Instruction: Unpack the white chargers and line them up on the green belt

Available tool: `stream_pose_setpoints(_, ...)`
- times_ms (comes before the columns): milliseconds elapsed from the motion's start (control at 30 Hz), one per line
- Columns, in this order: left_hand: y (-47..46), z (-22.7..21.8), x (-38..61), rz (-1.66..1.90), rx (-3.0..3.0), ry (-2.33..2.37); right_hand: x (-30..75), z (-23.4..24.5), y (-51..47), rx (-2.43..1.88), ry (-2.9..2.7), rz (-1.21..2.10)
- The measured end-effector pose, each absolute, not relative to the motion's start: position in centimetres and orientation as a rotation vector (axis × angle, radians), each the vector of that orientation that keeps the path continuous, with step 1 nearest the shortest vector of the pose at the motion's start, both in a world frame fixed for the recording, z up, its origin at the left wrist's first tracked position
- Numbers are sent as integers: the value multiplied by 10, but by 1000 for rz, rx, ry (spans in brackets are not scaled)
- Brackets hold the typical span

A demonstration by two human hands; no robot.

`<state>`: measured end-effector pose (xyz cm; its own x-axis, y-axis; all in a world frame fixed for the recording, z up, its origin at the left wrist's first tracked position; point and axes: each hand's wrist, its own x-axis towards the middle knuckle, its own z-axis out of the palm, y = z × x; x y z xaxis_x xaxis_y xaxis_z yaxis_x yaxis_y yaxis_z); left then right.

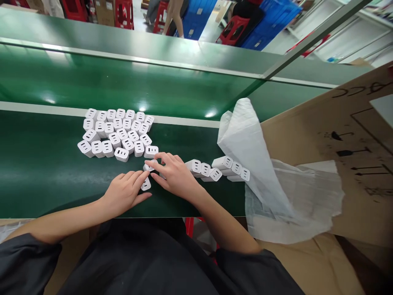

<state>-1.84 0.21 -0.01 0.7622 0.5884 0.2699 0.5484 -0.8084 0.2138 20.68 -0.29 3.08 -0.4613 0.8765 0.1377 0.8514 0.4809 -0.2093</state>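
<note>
Near the front edge of the green bench, my left hand (125, 191) bends round a white USB charger (146, 185), its index finger and thumb on either side. Just beyond, my right hand (178, 175) has its fingers closed about another white charger (150, 165), which they partly cover. Ahead and to the left stands a cluster of several white chargers (122, 134), upright with their port ends facing up, in uneven rows. Right of my right hand, more chargers (205, 169) lie tilted in two small groups, their ports toward me or to the right.
A crumpled white plastic bag (250, 143) lies at the bench's right side, against a large open cardboard box (325, 143). A pale strip (184, 121) runs along the green bench (46, 180). Beyond it are red stools (235, 29), blue bins (196, 18) and other people's legs.
</note>
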Motion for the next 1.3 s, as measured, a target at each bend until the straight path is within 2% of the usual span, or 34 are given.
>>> stream_pose_setpoints(300, 19, 6, -35, 442, 2728, 919, 213, 35, -1, -1143, -2478, 545)
stream_pose_setpoints(467, 21, 13, -25, 443, 2822, 832, 219, 31, 23, -1368, -2225, 389)
stream_pose_setpoints(733, 21, 7, -10, 395, 2851, 828, 208, 27, 21, -1602, -2424, 266)
stream_pose_setpoints(967, 23, 11, -16, 378, 2863, 867, 240, 41, -18, -1505, -2336, 495)
stream_pose_setpoints(1300, 26, 10, -1, 305, 2873, 818, 240, 27, -16, -1489, -2486, 697)
